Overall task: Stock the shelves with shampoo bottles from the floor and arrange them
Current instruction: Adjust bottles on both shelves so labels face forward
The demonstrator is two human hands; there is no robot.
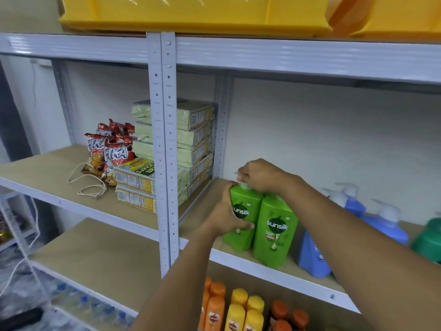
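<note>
Two green Sunsilk shampoo bottles stand side by side at the left end of the right-hand shelf (315,278). My left hand (226,216) grips the body of the left green bottle (243,225) from its left side, thumb across the label. My right hand (260,175) pinches the white pump (244,186) on top of that same bottle. The second green bottle (274,232) stands upright just to the right, touching the first. Blue pump bottles (381,225) and a dark green one (429,240) stand further right on the same shelf.
The left bay holds stacked cracker boxes (191,139), red snack packets (112,149) and a loose string (90,185). Orange, yellow and brown bottles (245,309) fill the shelf below. Yellow bins (191,13) sit on top. A grey upright post (164,151) divides the bays.
</note>
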